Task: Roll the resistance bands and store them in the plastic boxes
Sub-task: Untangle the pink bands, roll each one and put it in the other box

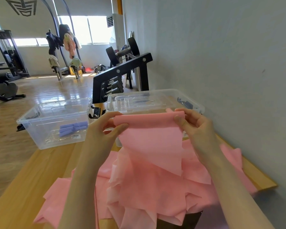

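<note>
A pink resistance band (149, 129) is held up in front of me, its top edge turned over into the start of a roll. My left hand (107, 129) pinches the band's left end and my right hand (195, 124) pinches its right end. The band's tail hangs down onto a heap of more pink bands (147, 192) on the wooden table (31, 184). A clear plastic box (45, 128) at the left holds rolled purple bands (73, 128). Behind my hands stands a second clear box (157, 100); I cannot tell what it holds.
A grey wall (229, 71) runs along the table's right side. A black dumbbell rack (122, 73) stands beyond the boxes. Gym machines (8, 63) sit on the wooden floor at the far left. Black lid clips (96, 112) lie between the boxes.
</note>
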